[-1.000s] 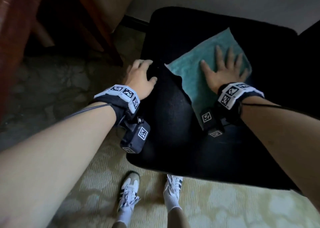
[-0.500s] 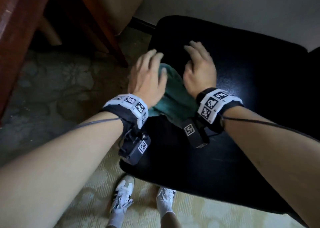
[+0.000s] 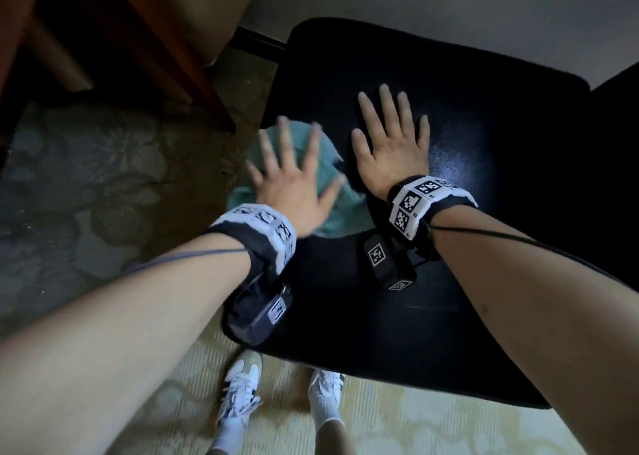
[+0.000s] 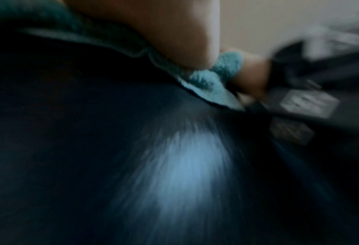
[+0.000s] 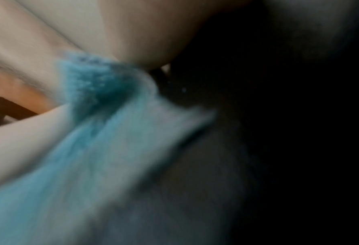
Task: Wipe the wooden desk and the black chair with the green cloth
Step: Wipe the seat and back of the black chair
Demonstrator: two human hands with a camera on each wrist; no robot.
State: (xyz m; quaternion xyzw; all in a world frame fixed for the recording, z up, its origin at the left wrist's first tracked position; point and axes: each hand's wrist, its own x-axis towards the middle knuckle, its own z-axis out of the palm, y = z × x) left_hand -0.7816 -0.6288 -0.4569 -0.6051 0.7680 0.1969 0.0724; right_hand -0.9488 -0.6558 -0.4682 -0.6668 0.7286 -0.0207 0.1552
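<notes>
The black chair seat (image 3: 449,281) fills the middle and right of the head view. A bunched green cloth (image 3: 330,167) lies at the seat's left edge, partly hanging over it. My left hand (image 3: 294,171) lies flat on the cloth with its fingers spread. Beside it my right hand (image 3: 390,136) rests flat on the bare seat, just right of the cloth. The blurred left wrist view has the cloth (image 4: 216,73) under my palm on the dark seat (image 4: 69,149). The cloth (image 5: 111,149) also fills the lower left of the right wrist view. A leg of the wooden desk (image 3: 173,57) stands at the upper left.
Patterned carpet (image 3: 86,178) lies left of the chair and under it. My feet in white sneakers (image 3: 242,389) stand below the seat's front edge. A pale wall (image 3: 449,2) runs behind the chair. A beige upholstered piece (image 3: 207,5) sits under the desk.
The cloth went from spread mid-seat under my right hand to bunched at the left edge. My left hand now lies flat on it and my right hand has shifted onto bare seat.
</notes>
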